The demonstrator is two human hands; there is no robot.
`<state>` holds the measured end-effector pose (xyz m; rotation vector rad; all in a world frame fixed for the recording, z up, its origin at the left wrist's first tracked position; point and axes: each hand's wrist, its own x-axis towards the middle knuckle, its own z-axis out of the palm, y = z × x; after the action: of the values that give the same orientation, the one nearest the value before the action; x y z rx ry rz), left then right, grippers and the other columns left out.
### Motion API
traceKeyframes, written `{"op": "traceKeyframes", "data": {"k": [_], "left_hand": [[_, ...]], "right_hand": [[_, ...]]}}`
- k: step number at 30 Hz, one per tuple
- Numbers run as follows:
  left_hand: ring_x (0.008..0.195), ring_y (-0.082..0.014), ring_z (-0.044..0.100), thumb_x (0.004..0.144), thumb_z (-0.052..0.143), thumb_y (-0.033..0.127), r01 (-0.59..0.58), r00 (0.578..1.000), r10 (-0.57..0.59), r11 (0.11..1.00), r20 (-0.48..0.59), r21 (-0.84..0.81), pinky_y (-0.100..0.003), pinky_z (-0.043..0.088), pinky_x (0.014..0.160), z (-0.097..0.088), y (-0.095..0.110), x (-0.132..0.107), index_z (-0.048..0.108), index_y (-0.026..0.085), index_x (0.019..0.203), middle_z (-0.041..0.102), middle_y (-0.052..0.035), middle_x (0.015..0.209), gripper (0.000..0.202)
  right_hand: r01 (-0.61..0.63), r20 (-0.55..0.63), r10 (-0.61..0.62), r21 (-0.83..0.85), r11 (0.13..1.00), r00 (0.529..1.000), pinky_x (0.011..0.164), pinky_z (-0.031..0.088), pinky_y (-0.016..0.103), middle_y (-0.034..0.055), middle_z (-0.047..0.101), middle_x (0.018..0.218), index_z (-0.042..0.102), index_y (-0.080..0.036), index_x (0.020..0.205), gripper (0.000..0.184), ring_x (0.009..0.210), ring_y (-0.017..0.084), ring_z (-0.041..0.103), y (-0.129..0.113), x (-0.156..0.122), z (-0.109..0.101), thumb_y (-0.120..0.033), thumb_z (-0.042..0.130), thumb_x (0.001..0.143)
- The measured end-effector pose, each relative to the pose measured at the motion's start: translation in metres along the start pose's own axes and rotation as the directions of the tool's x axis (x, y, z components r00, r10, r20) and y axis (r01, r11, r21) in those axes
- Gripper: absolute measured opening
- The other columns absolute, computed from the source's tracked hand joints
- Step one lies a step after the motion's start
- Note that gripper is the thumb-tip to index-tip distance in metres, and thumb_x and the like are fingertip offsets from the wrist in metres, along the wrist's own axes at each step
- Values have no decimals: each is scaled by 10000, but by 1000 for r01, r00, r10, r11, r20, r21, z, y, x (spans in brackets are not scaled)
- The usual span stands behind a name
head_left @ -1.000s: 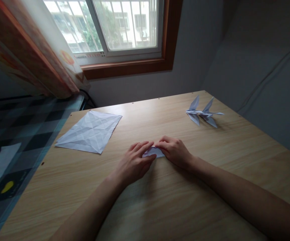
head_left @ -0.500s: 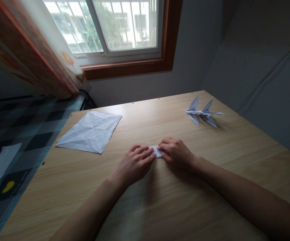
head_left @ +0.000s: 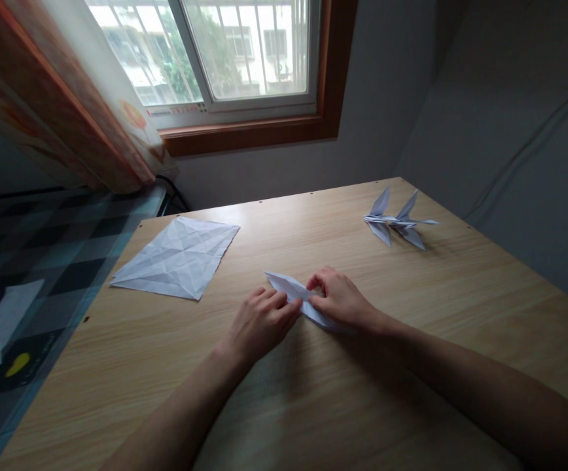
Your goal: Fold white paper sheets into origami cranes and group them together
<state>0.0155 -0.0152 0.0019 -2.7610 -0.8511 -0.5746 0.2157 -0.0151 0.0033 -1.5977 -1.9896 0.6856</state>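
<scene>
A narrow piece of folded white paper lies slantwise between my hands, its pointed far end toward the upper left. My left hand is closed at its left side, thumb and fingertips on the paper near its middle. On the other side my right hand pinches the paper between thumb and curled index finger. The near right end of the paper passes partly under my right hand. Some of the folds are hidden by my fingers.
On the wooden table a creased white paper sheet lies flat at the left. A folded paper figure with several pointed wings rests at the far right. Left of the table, torn white paper lies on a checked cloth.
The folded paper now shows longer and slanted, its point out past my left fingers. My left fingers have curled in, and my right hand has shifted to a pinch.
</scene>
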Motion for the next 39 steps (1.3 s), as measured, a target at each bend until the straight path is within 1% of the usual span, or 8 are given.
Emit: {"op": "traceKeyframes", "data": {"k": [5,8,12,15,18,22,31,39], "left_hand": [[618,-127,571,942,527,267,72,994,-81,990,-73,-121,-276,407,622,4,-1,-2,687,208,900,636,-11,696,176],[641,-125,584,913,579,269,182,954,-237,945,-182,-273,-265,459,645,5,0,-3,666,196,903,656,-18,742,114],[660,-115,580,781,733,316,402,744,-633,681,-216,-612,-245,484,593,8,4,2,587,198,1029,649,-21,897,310],[656,-123,600,733,760,362,425,626,-779,310,29,-851,-251,499,576,12,7,7,554,187,1129,656,-31,924,480],[662,-149,618,756,728,408,417,634,-734,58,245,-907,-277,507,630,16,8,8,650,143,899,671,-31,756,312],[621,-143,598,758,716,449,390,629,-701,-91,337,-916,-292,500,645,17,10,7,662,134,779,657,-23,679,320],[538,-135,582,764,716,476,423,600,-674,-190,431,-886,-244,454,505,3,20,11,610,143,771,632,-4,627,350],[575,-141,595,760,736,440,370,644,-637,-225,424,-901,-246,461,535,7,17,9,660,106,837,669,-43,703,350]], "right_hand": [[-44,-9,47,236,971,999,608,418,259,3,632,716,614,-181,768,79,654,144,570,-5,-2,1,-110,608,735],[-38,-20,59,556,831,998,567,430,245,-15,614,708,564,-190,807,90,634,135,574,-4,-2,6,-197,632,749],[-44,-21,122,860,508,992,570,487,252,-21,641,755,510,-211,972,351,652,143,634,-4,0,16,-309,727,715],[-20,-33,126,918,396,992,638,530,289,-3,676,791,513,-220,1045,453,728,172,677,-7,-1,23,-323,769,686],[17,-62,112,929,370,992,692,541,309,-14,672,756,533,-216,1002,424,741,172,683,-12,-3,28,-309,784,673],[30,-76,110,928,371,991,648,535,282,-29,658,714,555,-209,931,374,686,150,667,-15,-6,30,-312,795,664],[-57,16,100,906,420,995,401,457,225,-33,607,534,580,-170,714,371,429,107,561,-15,-6,27,-477,786,690],[-61,53,30,925,375,998,429,499,212,-31,626,563,612,-145,783,389,460,105,599,-14,-4,27,-471,800,680]]}}
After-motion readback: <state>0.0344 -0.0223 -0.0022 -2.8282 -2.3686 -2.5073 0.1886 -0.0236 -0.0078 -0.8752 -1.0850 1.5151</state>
